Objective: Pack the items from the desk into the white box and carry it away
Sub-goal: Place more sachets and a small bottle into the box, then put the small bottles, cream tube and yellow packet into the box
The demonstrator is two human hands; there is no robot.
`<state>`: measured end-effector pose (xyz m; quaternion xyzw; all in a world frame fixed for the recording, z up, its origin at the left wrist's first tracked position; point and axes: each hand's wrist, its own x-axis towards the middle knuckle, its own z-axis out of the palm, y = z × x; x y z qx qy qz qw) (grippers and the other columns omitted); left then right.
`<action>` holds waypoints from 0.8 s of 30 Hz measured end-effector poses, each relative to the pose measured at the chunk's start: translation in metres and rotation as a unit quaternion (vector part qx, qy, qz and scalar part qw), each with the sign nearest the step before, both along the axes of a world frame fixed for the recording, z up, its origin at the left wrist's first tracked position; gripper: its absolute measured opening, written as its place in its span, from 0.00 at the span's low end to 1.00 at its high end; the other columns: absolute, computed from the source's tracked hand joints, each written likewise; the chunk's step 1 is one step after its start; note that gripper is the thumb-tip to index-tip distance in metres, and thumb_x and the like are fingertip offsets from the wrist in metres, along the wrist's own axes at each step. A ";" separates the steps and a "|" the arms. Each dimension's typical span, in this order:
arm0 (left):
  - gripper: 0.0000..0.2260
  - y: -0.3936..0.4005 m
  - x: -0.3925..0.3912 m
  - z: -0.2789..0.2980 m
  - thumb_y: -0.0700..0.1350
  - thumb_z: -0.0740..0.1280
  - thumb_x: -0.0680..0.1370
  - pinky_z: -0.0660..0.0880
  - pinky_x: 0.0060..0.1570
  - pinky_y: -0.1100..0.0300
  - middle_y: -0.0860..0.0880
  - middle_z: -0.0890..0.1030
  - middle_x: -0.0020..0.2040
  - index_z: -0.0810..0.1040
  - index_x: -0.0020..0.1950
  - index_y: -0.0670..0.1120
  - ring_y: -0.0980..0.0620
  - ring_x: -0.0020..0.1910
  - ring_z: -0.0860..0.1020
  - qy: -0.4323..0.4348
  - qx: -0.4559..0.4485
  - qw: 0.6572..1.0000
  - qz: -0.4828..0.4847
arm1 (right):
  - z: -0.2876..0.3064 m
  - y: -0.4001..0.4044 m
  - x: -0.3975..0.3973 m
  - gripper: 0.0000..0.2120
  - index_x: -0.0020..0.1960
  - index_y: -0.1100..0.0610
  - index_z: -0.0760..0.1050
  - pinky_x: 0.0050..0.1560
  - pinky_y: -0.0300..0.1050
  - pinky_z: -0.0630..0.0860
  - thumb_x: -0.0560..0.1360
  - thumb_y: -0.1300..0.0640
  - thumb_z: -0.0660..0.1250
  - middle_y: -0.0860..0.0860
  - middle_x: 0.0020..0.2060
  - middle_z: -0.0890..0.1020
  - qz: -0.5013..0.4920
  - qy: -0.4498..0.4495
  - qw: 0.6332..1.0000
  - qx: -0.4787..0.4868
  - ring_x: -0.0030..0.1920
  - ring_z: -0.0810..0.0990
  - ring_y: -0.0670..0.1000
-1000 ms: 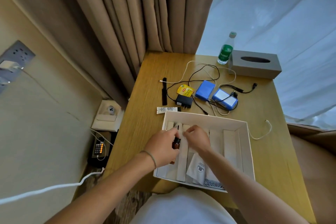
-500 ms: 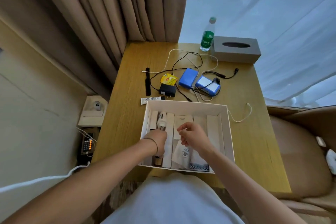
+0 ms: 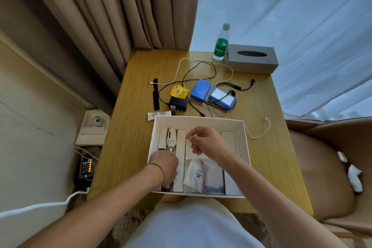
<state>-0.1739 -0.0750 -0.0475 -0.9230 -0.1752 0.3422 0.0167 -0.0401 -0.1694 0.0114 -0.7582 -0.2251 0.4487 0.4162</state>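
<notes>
The open white box sits at the desk's near edge, split into long compartments. Inside lie a white handheld device and white paper packets. My left hand rests curled in the leftmost compartment over a small brown bottle, whose end shows under my wrist. My right hand hovers over the box's middle, fingers loose, holding nothing. Behind the box on the desk lie two blue battery packs, a black adapter, a yellow sachet, a black strip, a white sachet and tangled cables.
A green-labelled water bottle and a grey tissue box stand at the desk's far edge. A loose white cable lies right of the box. A brown chair is at the right; a lit phone lies low on the left.
My left hand has carried the small brown bottle from above the box down into the leftmost compartment. My right hand let go of it and stays over the middle.
</notes>
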 end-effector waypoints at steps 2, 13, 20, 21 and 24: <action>0.14 0.004 -0.002 0.009 0.55 0.61 0.81 0.76 0.42 0.54 0.48 0.81 0.47 0.78 0.57 0.46 0.48 0.45 0.80 -0.053 -0.036 0.998 0.017 | 0.011 0.009 0.013 0.07 0.51 0.58 0.81 0.37 0.40 0.78 0.80 0.63 0.64 0.52 0.35 0.81 0.002 -0.019 1.000 0.011 0.35 0.79 0.48; 0.09 0.062 0.029 0.085 0.48 0.64 0.80 0.77 0.43 0.61 0.56 0.80 0.49 0.81 0.57 0.53 0.58 0.46 0.78 -0.441 -0.145 0.863 0.201 | 0.033 0.068 0.079 0.07 0.46 0.58 0.82 0.39 0.43 0.79 0.80 0.63 0.65 0.53 0.34 0.82 0.009 -0.089 0.996 0.022 0.35 0.79 0.49; 0.09 0.103 0.059 0.085 0.46 0.65 0.79 0.79 0.44 0.58 0.56 0.79 0.54 0.80 0.57 0.53 0.56 0.47 0.79 -0.421 -0.141 0.871 0.209 | 0.006 0.112 0.112 0.07 0.45 0.55 0.83 0.47 0.50 0.82 0.77 0.58 0.65 0.52 0.40 0.85 0.151 -0.222 0.960 -0.077 0.43 0.84 0.53; 0.09 0.109 0.063 0.082 0.46 0.65 0.79 0.80 0.45 0.57 0.56 0.79 0.54 0.80 0.57 0.52 0.56 0.48 0.79 -0.416 -0.145 0.872 0.215 | -0.002 0.118 0.115 0.08 0.47 0.56 0.83 0.49 0.52 0.83 0.77 0.58 0.65 0.53 0.43 0.86 0.191 -0.243 0.946 -0.098 0.45 0.84 0.54; 0.09 0.126 0.070 0.070 0.46 0.65 0.80 0.80 0.49 0.56 0.55 0.79 0.54 0.80 0.58 0.52 0.57 0.49 0.79 -0.395 -0.158 0.875 0.233 | -0.027 0.131 0.120 0.07 0.50 0.56 0.81 0.47 0.51 0.83 0.77 0.57 0.65 0.53 0.44 0.85 0.295 -0.278 0.900 -0.157 0.46 0.83 0.54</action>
